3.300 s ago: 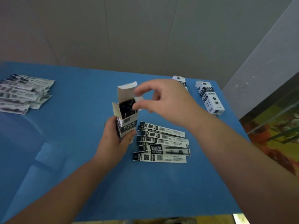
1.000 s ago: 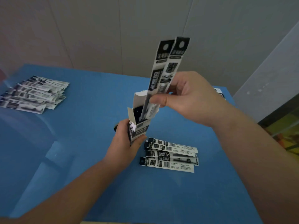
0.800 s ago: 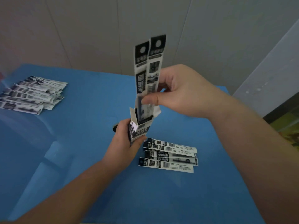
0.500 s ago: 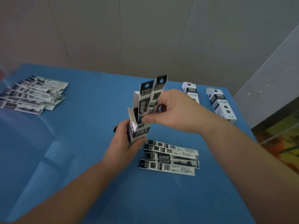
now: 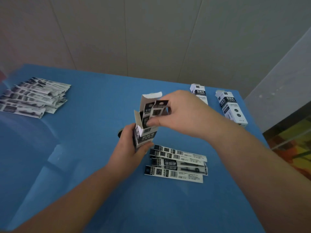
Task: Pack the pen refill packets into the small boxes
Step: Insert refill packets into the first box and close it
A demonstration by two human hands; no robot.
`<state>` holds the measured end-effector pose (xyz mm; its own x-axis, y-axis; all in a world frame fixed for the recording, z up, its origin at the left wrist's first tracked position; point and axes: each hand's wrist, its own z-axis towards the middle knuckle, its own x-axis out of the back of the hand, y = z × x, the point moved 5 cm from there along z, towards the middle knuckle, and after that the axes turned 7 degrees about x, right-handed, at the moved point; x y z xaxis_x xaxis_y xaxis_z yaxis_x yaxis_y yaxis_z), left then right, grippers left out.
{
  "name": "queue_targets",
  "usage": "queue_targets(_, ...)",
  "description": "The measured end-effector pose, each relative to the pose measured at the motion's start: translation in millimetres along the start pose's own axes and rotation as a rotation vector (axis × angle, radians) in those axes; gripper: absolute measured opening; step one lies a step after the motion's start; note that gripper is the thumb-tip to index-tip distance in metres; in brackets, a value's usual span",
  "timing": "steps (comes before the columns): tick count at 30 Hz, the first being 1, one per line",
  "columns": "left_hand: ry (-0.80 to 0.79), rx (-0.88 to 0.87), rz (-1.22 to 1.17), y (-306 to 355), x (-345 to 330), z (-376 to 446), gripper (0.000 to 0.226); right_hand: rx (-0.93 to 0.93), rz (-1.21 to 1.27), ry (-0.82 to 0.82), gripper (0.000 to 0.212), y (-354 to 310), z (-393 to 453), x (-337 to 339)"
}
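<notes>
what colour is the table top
Plain bright blue table top, seen in the head view.

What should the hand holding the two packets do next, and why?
Probably push them the rest of the way down. The right hand pinches two packets whose black tops poke out above the open box, which the left hand holds upright. The flap cannot close until they are fully in. More packets wait on the table.

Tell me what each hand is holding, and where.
Left hand grips the open small box around its lower body; right hand pinches two refill packets near their tops.
</notes>
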<state>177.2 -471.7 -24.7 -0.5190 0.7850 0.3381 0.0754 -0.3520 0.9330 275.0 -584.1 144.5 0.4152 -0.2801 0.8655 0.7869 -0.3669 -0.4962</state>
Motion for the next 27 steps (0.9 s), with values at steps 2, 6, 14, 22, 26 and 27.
queue_targets(2, 0.002, 0.002, 0.008, 0, 0, 0, 0.066, 0.059, -0.062, 0.018, 0.016, -8, 2, 10)
queue_targets(6, -0.003, -0.011, 0.025, 3, -1, 0, 0.064, 0.111, -0.267, -0.057, 0.012, -22, 5, 7)
queue_targets(14, -0.01, -0.012, 0.044, 2, -2, -1, 0.06, 0.048, -0.424, -0.157, 0.009, -25, 14, 1)
queue_targets(22, -0.007, 0.009, 0.007, 2, -3, 3, 0.068, 0.023, -0.02, 0.039, 0.02, 5, 5, -3)
queue_targets(26, -0.005, 0.011, 0.007, 0, -2, 1, 0.066, -0.082, 0.328, 0.496, 0.018, 54, -23, -5)
queue_targets(27, 0.001, 0.015, 0.009, 0, -2, 1, 0.066, -0.145, 0.281, 0.489, 0.016, 71, -29, -12)
